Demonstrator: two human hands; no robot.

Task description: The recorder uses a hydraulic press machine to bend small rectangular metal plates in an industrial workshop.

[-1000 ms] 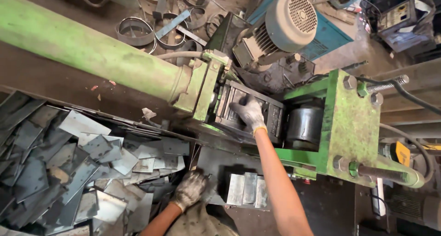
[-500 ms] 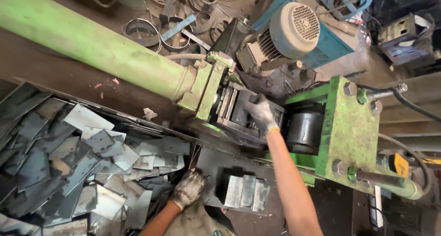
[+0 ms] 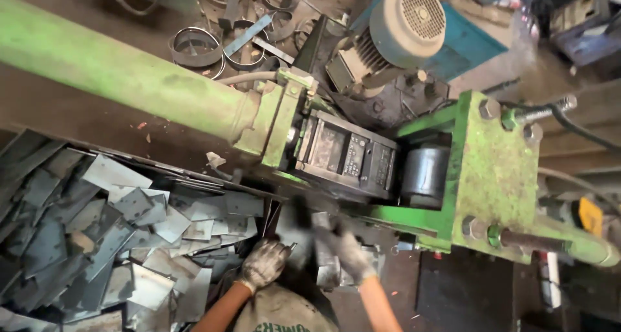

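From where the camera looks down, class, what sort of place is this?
Probably a metalworking shop: a green press machine with an electric motor, a heap of cut metal plates, and gloved hands by more plates.

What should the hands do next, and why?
Probably lift one flat metal piece up toward the dark block in the green press. Both gloved hands, the left hand and the blurred right hand, are low by the stacked pieces, and no hand is on the block.
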